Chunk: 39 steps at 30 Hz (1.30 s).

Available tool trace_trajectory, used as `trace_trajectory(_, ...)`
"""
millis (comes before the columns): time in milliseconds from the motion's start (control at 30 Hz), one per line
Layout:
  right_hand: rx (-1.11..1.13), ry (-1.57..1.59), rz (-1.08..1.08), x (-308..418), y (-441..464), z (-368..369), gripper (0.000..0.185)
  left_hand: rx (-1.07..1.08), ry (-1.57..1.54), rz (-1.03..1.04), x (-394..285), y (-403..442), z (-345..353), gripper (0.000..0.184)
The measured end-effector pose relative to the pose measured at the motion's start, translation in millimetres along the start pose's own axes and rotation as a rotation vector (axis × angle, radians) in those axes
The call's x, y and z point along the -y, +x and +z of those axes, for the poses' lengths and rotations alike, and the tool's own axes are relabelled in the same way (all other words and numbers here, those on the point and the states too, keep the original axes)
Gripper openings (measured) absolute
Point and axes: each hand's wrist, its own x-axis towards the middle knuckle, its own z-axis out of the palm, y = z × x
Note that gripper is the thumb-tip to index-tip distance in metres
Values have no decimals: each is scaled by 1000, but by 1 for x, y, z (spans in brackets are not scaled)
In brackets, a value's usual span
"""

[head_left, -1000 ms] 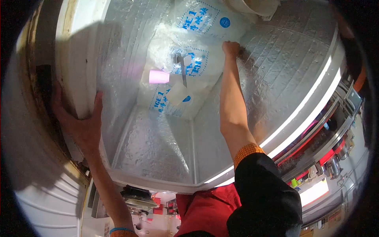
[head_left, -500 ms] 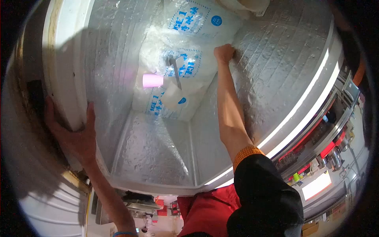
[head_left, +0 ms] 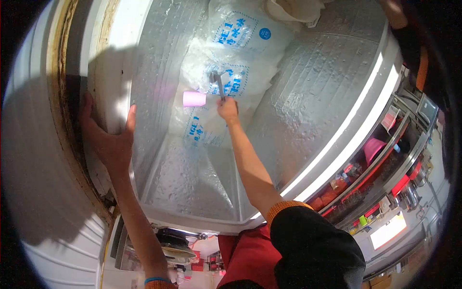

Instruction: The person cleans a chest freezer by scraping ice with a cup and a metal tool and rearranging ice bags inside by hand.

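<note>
My right hand (head_left: pixel 228 110) is closed round the lower end of a grey hammer-like tool (head_left: pixel 221 86) inside a chest freezer. The tool's head rests among printed plastic ice bags (head_left: pixel 236 36), and I cannot make out its exact kind. A pink cup (head_left: pixel 194 98) lies on its side on the bags, just left of the tool. My left hand (head_left: pixel 110 144) grips the white freezer rim (head_left: pixel 109 108), thumb on the inner side and fingers on the outer side.
A white container (head_left: pixel 293 9) sits at the freezer's far end. Another person's hand (head_left: pixel 394 13) shows at the top right. Beyond the right rim is a counter with a pink bowl (head_left: pixel 373 149) and several other items. The freezer's silvery wall (head_left: pixel 308 96) rises at the right.
My right hand has moved from the right wall down and left onto the tool's handle. The view has shifted a little, and another person's hand has appeared at the top right.
</note>
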Motion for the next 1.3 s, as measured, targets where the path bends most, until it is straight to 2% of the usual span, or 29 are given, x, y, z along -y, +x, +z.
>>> trace_trajectory(33, -48, -15, 0, 8, -7, 1, 25, -1, -4, 6, 0, 1, 1, 89)
trace_trajectory(167, -142, 70, -50, 13, -12, -13, 20, 2, 10, -1, 1, 0, 0, 87)
trace_trajectory(233, -271, 31, -82, 37, -39, -63, 28, -12, 7, 19, 4, -2, 0, 86)
trace_trajectory(300, -412, 184, -140, 37, -34, -94, 28, -45, 32, 112, 9, -2, 2, 88)
trace_trajectory(367, -728, 158, -335, 21, 11, -117, 27, -45, 21, 124, 8, -1, 2, 88)
trace_trajectory(433, -806, -49, -245, 38, 28, -154, 25, -36, 19, 137, 9, 0, 2, 89)
trace_trajectory(500, -662, -158, 62, 28, 77, -170, 23, -42, 94, 116, 9, -2, 2, 91)
trace_trajectory(600, -584, -69, 113, 34, 73, -193, 22, -52, 38, 143, 11, -2, 3, 90)
trace_trajectory(633, -619, 80, 130, 28, 75, -192, 23, -51, 40, 136, 10, -2, 2, 90)
trace_trajectory(667, -614, 78, 129, 36, 64, -191, 23, -37, 17, 107, 7, 0, 1, 90)
trace_trajectory(733, -968, 130, -176, 58, 30, -185, 22, -19, 4, 77, 6, -1, 1, 89)
trace_trajectory(800, -969, 138, -146, 32, 52, -166, 20, -15, -26, 89, 8, -1, 1, 90)
trace_trajectory(833, -754, -80, -104, -2, 80, -157, 19, -10, -23, 88, 9, -1, -1, 90)
trace_trajectory(867, -537, -290, -69, 4, 83, -158, 19, -22, -3, 112, 9, 0, -1, 90)
trace_trajectory(900, -536, -293, -76, 9, 88, -162, 19, -35, 16, 132, 9, 1, 1, 90)
trace_trajectory(967, -712, -139, -142, 13, 77, -179, 20, -7, 11, 90, 4, -2, -1, 90)
trace_trajectory(1000, -710, -140, -143, 24, 68, -183, 20, -4, 12, 60, 3, -1, -1, 90)
trace_trajectory(1067, -913, 128, -135, 46, 55, -180, 20, -15, 12, 64, 5, 1, 0, 90)
trace_trajectory(1100, -908, 122, -136, 28, 62, -173, 20, -12, 5, 62, 5, -1, -1, 90)
trace_trajectory(1167, -498, -396, -96, -23, 93, -162, 23, -16, 0, 57, 3, 0, 0, 89)
trace_trajectory(1200, -492, -398, -107, -1, 87, -174, 23, -18, 7, 55, 5, 0, 0, 89)
trace_trajectory(1233, -540, -229, -83, 17, 78, -189, 26, -9, 17, 45, 16, -1, -3, 89)
trace_trajectory(1267, -588, -62, -51, 29, 68, -198, 29, 83, -178, 28, 29, 0, -8, 89)
trace_trajectory(1300, -701, 151, -123, 38, 68, -198, 34, 115, -279, 25, 34, 0, -7, 89)
